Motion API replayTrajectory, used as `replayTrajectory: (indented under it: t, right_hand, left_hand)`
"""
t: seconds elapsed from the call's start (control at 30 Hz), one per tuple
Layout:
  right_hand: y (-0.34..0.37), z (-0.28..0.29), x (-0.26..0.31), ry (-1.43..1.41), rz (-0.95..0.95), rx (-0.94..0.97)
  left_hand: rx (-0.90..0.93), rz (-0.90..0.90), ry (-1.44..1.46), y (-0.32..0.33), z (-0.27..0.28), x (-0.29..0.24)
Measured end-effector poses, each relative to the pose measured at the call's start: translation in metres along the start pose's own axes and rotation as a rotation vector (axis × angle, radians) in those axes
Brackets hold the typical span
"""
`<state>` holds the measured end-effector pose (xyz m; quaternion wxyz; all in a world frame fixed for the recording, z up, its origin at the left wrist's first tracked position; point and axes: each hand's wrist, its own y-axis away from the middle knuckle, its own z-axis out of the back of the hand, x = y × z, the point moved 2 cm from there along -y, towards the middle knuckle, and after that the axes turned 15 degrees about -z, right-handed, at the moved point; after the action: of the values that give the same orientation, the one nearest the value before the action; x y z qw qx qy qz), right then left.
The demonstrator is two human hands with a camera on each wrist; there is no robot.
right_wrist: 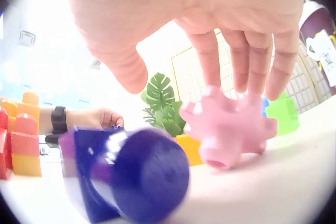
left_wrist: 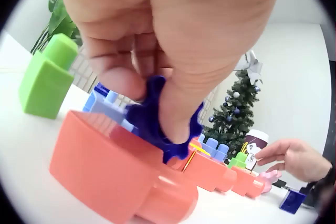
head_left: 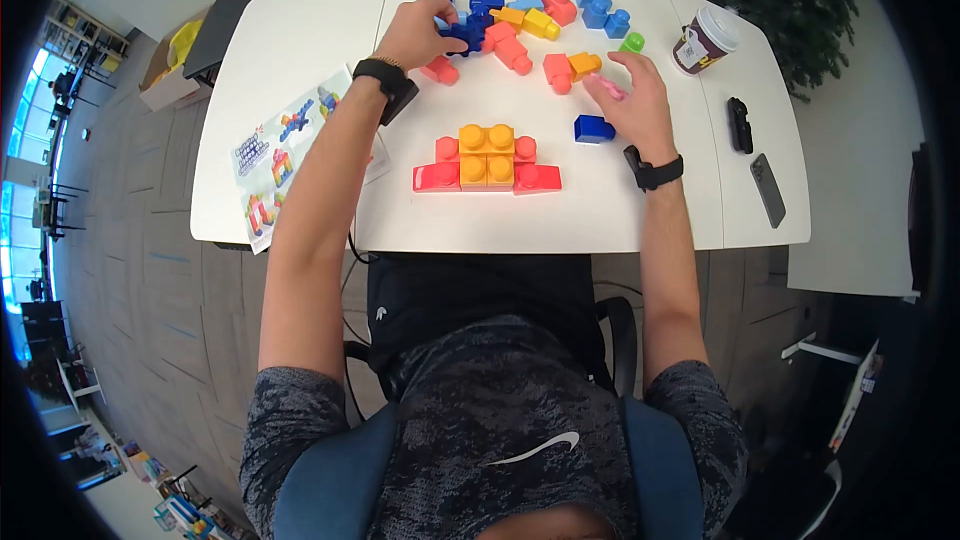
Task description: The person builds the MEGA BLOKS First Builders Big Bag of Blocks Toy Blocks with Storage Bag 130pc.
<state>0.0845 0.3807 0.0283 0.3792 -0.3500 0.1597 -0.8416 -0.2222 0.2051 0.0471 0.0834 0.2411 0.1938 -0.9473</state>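
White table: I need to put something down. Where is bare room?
Bare patches: between the right wristband and the phone; beyond the leaflet, left of the left hand. Crowded: the far middle, where loose blocks cluster.

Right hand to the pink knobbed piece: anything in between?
Nothing visible. The right hand's fingertips are at the top of the pink knobbed piece; whether they touch, I can't tell. The dark blue block lies off on the thumb side, nearer the person, not in that gap.

blue gear (left_wrist: 146, 121): partly behind left fingers (left_wrist: 176, 111) | leaflet (head_left: 262, 165): partly behind forearm (head_left: 328, 185) | cup (right_wrist: 316, 23): cut off, right wrist view
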Motion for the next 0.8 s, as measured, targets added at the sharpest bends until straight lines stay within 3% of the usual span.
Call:
replayTrajectory:
  t: [0.07, 0.1, 0.13, 0.17, 0.2, 0.27, 0.33, 0.43, 0.5, 0.6, 0.67, 0.7, 0.73, 0.8]
  right_hand:
    - [-0.004, 0.011, 0.017, -0.236, -0.214, 0.180]
    - [-0.006, 0.008, 0.021, -0.238, -0.217, 0.179]
    - [-0.010, 0.002, 0.024, -0.377, -0.230, 0.350]
    - [-0.011, -0.004, 0.029, -0.517, -0.241, 0.522]
    - [-0.013, -0.010, 0.036, -0.519, -0.241, 0.523]
    - [-0.016, -0.022, 0.060, -0.844, -0.465, 0.690]
    - [-0.020, -0.026, 0.076, -0.829, -0.534, 0.729]
    - [-0.030, -0.048, 0.073, -0.780, -0.556, 0.840]
    - [-0.029, -0.063, 0.062, -1.096, -0.554, 0.924]
    - [-0.030, -0.052, 0.060, -1.102, -0.547, 0.806]
    - [-0.029, -0.052, 0.053, -1.183, -0.596, 0.810]
    - [-0.031, -0.051, 0.050, -1.265, -0.636, 0.804]
    - [-0.031, -0.053, 0.048, -1.261, -0.628, 0.807]
    - [-0.028, -0.058, 0.042, -1.304, -0.612, 0.783]
  left_hand:
    - [-0.023, -0.038, 0.005, 0.004, 0.008, -0.016]
    - [-0.044, -0.075, 0.013, 0.005, 0.008, -0.024]
    - [-0.041, -0.075, 0.013, 0.004, 0.004, -0.026]
    - [-0.100, -0.275, 0.050, 0.004, -0.001, -0.032]
    - [-0.162, -0.475, 0.085, 0.004, -0.005, -0.038]
    - [-0.156, -0.523, 0.102, 0.001, -0.013, -0.046]
    - [-0.193, -0.642, 0.072, -0.002, -0.019, -0.054]
    - [-0.175, -0.617, 0.038, -0.001, -0.020, -0.051]
    - [-0.180, -0.616, 0.035, -0.002, -0.018, -0.049]
    - [-0.168, -0.543, 0.182, -0.009, -0.014, -0.038]
    - [-0.205, -0.340, -0.155, -0.022, -0.007, -0.014]
    - [-0.263, -0.228, -0.228, -0.028, -0.013, 0.007]
    - [-0.272, -0.227, -0.229, -0.026, -0.016, 0.010]
    - [-0.163, 0.112, -0.475, -0.026, -0.021, 0.020]
